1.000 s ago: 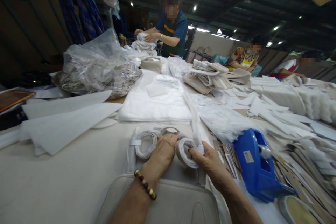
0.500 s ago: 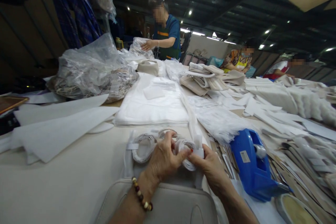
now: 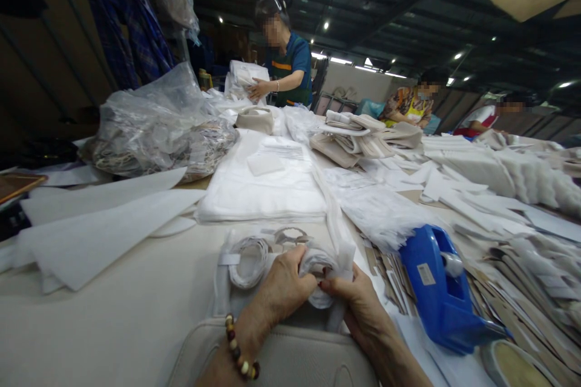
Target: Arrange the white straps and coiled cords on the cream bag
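My left hand [image 3: 284,284] and my right hand [image 3: 349,296] meet low in the middle of the view, both pinched on a coiled white strap roll [image 3: 320,266]. A long white strip [image 3: 333,217] runs from that roll away across the table. A second wound white roll [image 3: 247,257] lies just left of my left hand, apart from it. A bead bracelet [image 3: 238,357] sits on my left wrist. Under my forearms rests a beige bag with a handle [image 3: 281,357].
A blue tape dispenser [image 3: 438,290] stands right of my hands. Behind them lies a folded white fabric stack [image 3: 267,187], and a clear plastic bag of goods [image 3: 158,127] sits at back left. White sheets [image 3: 100,224] cover the left. Other people work at the far end.
My left hand came off the table and closed on the roll beside my right hand. Both hands drew slightly nearer to me. The far worker lifted a white bundle.
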### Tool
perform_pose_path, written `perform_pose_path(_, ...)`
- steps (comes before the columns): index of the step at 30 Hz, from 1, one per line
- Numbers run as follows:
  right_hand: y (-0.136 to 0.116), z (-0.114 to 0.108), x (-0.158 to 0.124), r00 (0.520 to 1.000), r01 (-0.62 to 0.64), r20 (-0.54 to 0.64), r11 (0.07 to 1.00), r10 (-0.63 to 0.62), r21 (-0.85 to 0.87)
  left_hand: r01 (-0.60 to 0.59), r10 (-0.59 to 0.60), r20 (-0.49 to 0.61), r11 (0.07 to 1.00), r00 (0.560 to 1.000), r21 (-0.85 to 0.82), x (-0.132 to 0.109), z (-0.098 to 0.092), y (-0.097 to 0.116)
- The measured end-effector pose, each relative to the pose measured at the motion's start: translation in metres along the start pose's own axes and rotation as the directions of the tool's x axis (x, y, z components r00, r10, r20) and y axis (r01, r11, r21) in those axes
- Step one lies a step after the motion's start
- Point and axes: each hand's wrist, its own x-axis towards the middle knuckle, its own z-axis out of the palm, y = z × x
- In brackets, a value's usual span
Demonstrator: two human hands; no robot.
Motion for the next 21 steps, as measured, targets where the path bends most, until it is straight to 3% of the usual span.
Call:
perform_pose_path(6, -0.002, -0.001, -0.001, 1.0, 0.005, 0.0, 0.996, -0.005, -0.093, 0.034, -0.035, -0.029, 0.999, 0.999, -0.019, 0.0, -0.001, 0.002)
perform_pose_path(12, 0.001, -0.003, 0.002, 0.999, -0.004, -0.04, 0.999, 0.003, -0.038, 0.131, -0.126, -0.106, 0.991, 0.986, 0.041, -0.002, 0.0, 0.006)
perform_pose_path(21, -0.007, 0.007, -0.006, 1.0, 0.025, 0.008, 0.99, -0.024, -0.142, 0.127, -0.126, 0.019, 0.971, 0.992, -0.202, -0.001, -0.003, -0.004)
